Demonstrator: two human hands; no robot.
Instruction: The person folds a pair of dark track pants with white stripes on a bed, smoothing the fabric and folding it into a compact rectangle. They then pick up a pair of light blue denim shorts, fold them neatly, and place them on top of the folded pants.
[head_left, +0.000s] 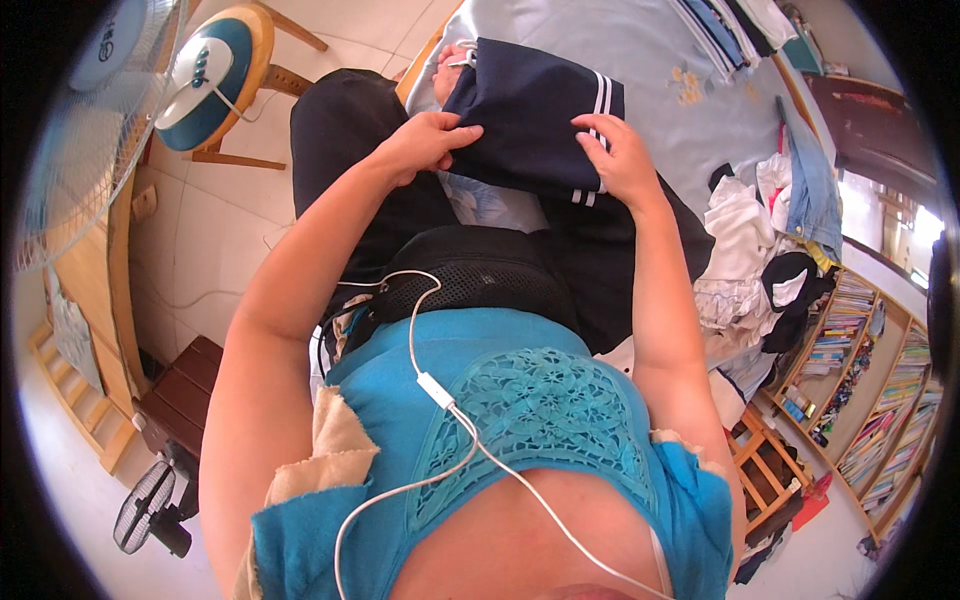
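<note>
And here's the navy cloth point(530, 110), laid flat over the lap at the edge of the pale blue sheet point(655, 125), its white stripes point(603, 95) running down the right-hand side! The left hand point(425, 145) is on its left edge, thumb lying on top, fingers partly hidden, so whether they pinch the fabric I cannot tell. Over to the right hand point(625, 165), at the striped edge, thumb and forefinger spread with a gap between them, partly covering those stripes. A bare foot point(447, 82) sits tight against the cloth's upper left corner, white cord point(465, 57) beside it. Crowding the near side, a black waist pouch point(470, 275) comes between body and cloth, and a white cable point(415, 335) loops over it. Off to the right, a heap of pale clothes point(735, 240) is piled up, a denim garment point(815, 200) just behind, folded clothes point(725, 35) farther up, bookshelves point(850, 415) beyond. On the left, well apart from the hands, stand a wooden stool bearing a teal-and-white device point(205, 85), a big caged fan point(100, 140) and a small black fan point(150, 505).
</note>
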